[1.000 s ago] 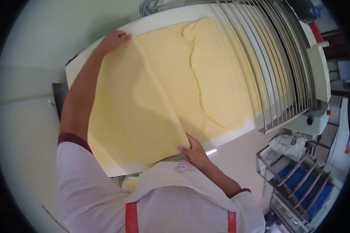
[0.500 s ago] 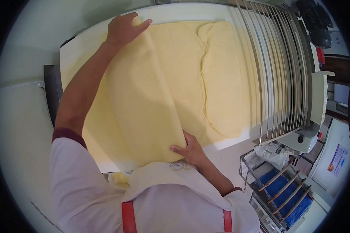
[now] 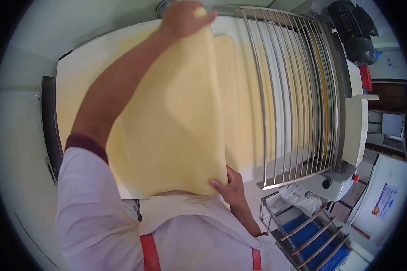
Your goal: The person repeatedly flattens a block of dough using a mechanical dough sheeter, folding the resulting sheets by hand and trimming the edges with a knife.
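Observation:
A wide sheet of pale yellow dough point(image 3: 181, 113) spreads over a white belt. My left hand point(image 3: 185, 19), slightly blurred, closes around the far corner of its lifted edge, thumb pointing right. The near corner of the same edge is pinched in my right hand point(image 3: 233, 186), close to my apron, with the thumb on top. Between the two hands the raised edge runs almost straight. Beneath and to the right of it, a strip of the lower dough layer point(image 3: 226, 67) shows; the rest of that layer is hidden.
The white belt point(image 3: 70, 81) belongs to a dough sheeter. A metal bar guard point(image 3: 264, 108) covers its right part, with a dark motor point(image 3: 359, 34) beyond. At lower right stand a rack with wooden rods point(image 3: 319, 246) and a white bag point(image 3: 300, 198).
Both hands have moved right with the held dough edge, the left hand farther than the right. The folded seam on the lower layer is now covered. The view has shifted slightly.

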